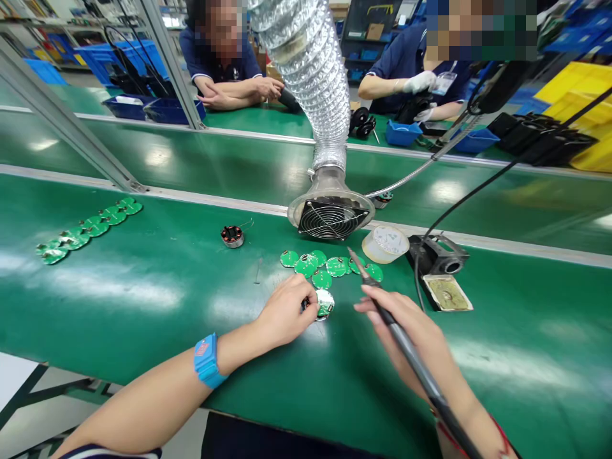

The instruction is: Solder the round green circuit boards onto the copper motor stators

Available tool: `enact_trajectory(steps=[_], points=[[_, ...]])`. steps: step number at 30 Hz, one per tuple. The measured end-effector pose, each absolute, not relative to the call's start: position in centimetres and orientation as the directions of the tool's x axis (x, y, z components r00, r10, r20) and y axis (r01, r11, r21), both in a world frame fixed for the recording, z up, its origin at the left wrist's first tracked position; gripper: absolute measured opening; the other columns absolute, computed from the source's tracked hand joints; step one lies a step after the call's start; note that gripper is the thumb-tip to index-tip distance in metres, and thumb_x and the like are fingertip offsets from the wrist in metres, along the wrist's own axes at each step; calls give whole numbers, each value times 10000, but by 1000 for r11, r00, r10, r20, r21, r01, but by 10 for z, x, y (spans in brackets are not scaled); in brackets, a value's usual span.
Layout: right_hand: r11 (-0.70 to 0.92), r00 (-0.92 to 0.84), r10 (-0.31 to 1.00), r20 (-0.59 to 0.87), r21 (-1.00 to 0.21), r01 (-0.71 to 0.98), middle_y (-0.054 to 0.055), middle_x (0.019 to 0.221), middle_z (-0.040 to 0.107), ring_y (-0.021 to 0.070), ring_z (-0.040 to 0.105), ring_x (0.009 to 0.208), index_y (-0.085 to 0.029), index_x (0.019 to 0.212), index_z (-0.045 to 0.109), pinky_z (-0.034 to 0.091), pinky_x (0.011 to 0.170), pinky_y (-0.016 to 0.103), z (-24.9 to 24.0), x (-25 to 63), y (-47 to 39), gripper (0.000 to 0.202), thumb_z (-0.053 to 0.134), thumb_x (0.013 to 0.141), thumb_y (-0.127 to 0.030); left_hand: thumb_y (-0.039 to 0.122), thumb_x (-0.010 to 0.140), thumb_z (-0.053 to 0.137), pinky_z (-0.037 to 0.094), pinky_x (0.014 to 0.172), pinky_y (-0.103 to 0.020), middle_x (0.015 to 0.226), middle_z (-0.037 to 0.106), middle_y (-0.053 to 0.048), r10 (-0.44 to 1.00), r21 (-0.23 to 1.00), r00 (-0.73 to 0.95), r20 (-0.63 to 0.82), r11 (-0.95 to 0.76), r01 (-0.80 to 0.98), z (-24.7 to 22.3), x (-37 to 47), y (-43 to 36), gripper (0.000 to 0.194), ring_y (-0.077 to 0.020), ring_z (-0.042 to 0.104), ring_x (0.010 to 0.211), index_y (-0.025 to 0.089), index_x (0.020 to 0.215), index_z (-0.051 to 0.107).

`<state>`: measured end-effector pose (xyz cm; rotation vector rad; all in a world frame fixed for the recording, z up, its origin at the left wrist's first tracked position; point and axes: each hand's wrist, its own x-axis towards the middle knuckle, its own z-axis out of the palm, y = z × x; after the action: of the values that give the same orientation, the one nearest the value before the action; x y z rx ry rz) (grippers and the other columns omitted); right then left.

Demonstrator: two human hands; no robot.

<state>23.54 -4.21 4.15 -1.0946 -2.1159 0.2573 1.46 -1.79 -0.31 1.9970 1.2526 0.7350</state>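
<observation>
My left hand (288, 307), a blue strap on its wrist, is closed at the edge of a round green circuit board (326, 302) low over the table. Its fingers hide part of the board and a dark piece beside it. A soldering iron (400, 339) lies in the grip of my right hand (406, 322), its tip pointing up and left, apart from the held board. Just beyond, several loose round boards (338, 266) lie in a cluster. To the left stands a motor stator (233, 236) with copper windings and thin wires.
A fume extractor (331, 217) hangs behind the boards. Right of it are a roll of tape (385, 243), an iron stand (438, 254) and a sponge tray (448, 293). The iron's cable arcs over the right side. More boards (90, 228) lie far left. Two people sit opposite.
</observation>
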Motion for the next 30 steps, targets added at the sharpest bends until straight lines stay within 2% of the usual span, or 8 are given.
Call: enact_trajectory(steps=[3,5,7,13,20,30], points=[[548,-282,814,507,-511,662,44,899,745,192,715,750,-253,1261,599,579,643,297,52,241,-60,305,536,963,-236,119,825,517,409,714,-308,790,542,-16,918,763,376,129,-334,553,-4,16,-18,122,-179,516,785,192,726,514],[512,-200,825,528,-550,659,36,834,726,188,710,683,-250,1209,625,578,592,291,47,238,-75,265,535,960,-260,122,820,515,406,707,-308,786,537,-15,918,754,372,134,-338,563,-4,16,-18,127,-179,509,779,195,717,501],[540,-168,784,597,-524,659,14,740,707,197,701,635,-252,1138,645,585,587,310,36,232,-88,220,546,942,-260,123,812,517,410,713,-310,786,534,-15,920,751,370,130,-335,569,-4,16,-18,126,-181,508,783,198,714,491],[643,-227,722,654,-513,569,-4,642,669,181,643,507,-227,1057,651,562,485,307,13,219,-98,216,546,876,-174,129,812,512,430,739,-312,787,531,-9,921,760,375,105,-318,567,-1,16,-18,137,-176,513,796,205,703,478],[615,-247,735,631,-467,636,0,679,717,213,695,533,-262,1106,660,598,522,331,11,212,-92,293,548,875,-119,120,803,512,435,740,-309,785,536,-8,920,746,376,110,-327,581,-1,17,-17,137,-176,522,794,208,702,485],[631,-306,719,624,-401,665,2,632,673,197,658,493,-240,1138,632,567,484,307,10,210,-93,277,531,908,-123,124,809,534,433,722,-304,772,527,-5,918,723,380,111,-337,603,-3,17,-18,142,-174,517,771,205,698,497]])
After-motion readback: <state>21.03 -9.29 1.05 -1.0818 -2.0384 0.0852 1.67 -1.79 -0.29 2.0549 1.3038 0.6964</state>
